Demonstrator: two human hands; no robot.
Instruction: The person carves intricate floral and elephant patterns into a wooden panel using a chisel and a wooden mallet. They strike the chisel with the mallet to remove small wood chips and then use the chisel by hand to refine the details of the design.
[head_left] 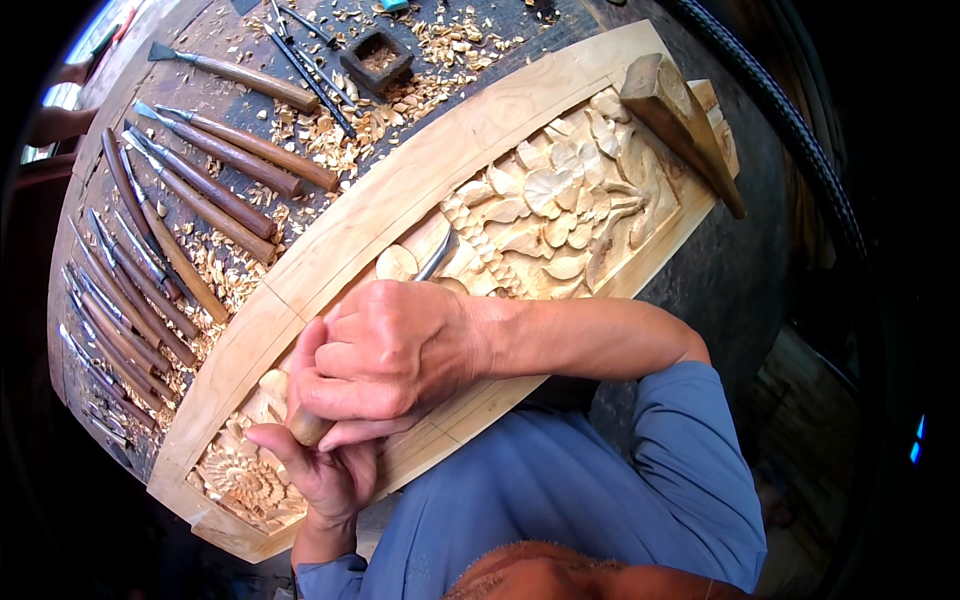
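Note:
A long pale wooden panel lies diagonally, carved with flowers and leaves at right and a round bloom at lower left. A gouge has its curved steel end over the carving, beside a raised disc; its wooden handle end shows between my hands. My right hand is wrapped over that gouge, back upward. Beneath it, my left hand grips the handle's near end, thumb lying along it, fingers partly hidden. A wooden mallet rests on the panel's right end.
Several wooden-handled chisels line the dark bench at left, among pale shavings. A small square dark box and thin tools sit at the back. A braided hose hangs at right. Another person's hand shows at far left.

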